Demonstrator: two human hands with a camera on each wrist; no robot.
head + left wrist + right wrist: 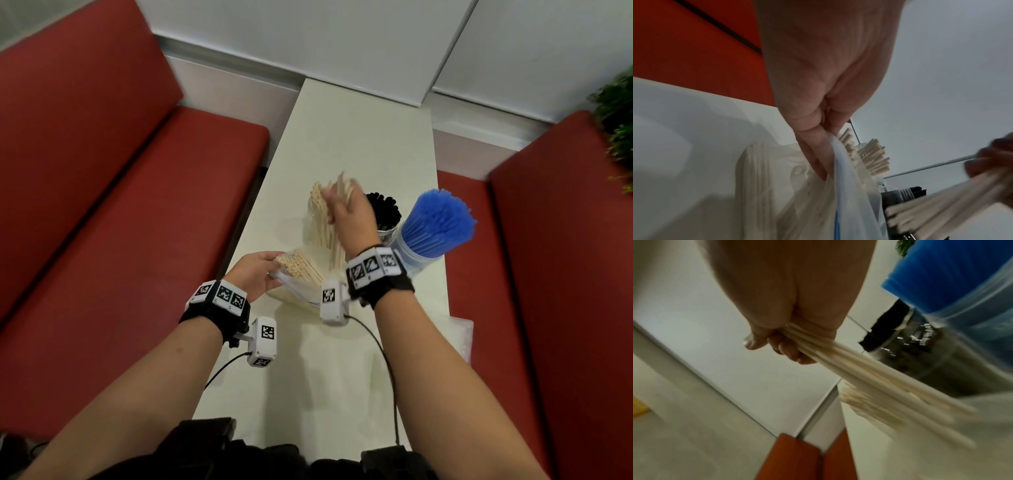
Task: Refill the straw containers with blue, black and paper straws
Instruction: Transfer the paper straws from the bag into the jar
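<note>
Fingers (789, 352) of the right hand (793, 293) curl round a bundle of paper straws (869, 378), a grip the right wrist view shows plainly while the head view gives only the back of that hand at frame centre, blurred. In the head view the bundle stands over the clear jar of paper straws (320, 219), just left of the black straws (385, 210) and the blue straws (438, 222) in their own containers at centre right. The left hand (255, 274), lower and left of centre, pinches the rim of a clear plastic bag (298, 291) that holds more paper straws; the left wrist view shows its fingertips (818, 162) closed on the bag's edge, which the head view hardly reveals. All rest on the pale table (359, 137) between red benches (137, 205)
</note>
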